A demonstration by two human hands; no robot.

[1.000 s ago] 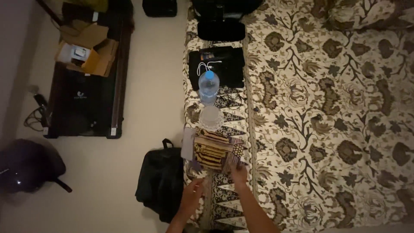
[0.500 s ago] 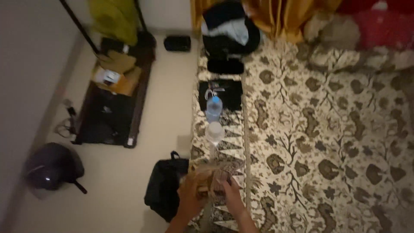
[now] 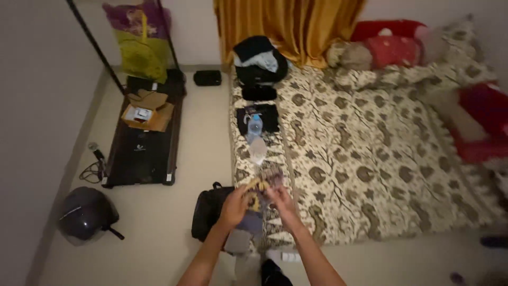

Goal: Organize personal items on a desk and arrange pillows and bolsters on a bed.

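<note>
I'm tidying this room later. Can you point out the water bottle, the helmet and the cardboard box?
Water bottle [image 3: 255,127]: head view, on its clear body below the blue cap.
Helmet [image 3: 84,212]: head view, on its dark rounded shell.
Cardboard box [image 3: 145,112]: head view, on its open top.

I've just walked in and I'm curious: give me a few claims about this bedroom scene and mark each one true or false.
1. Both hands, the left hand and the right hand, hold a patterned cloth at the bed's edge. True.
2. A water bottle lies on the bed beyond the hands. True.
3. The helmet sits on the bed. False: it is on the floor, by the wall.
4. A black bag stands on the floor beside the bed. True.
5. The curtain is blue. False: it is golden yellow.
</note>
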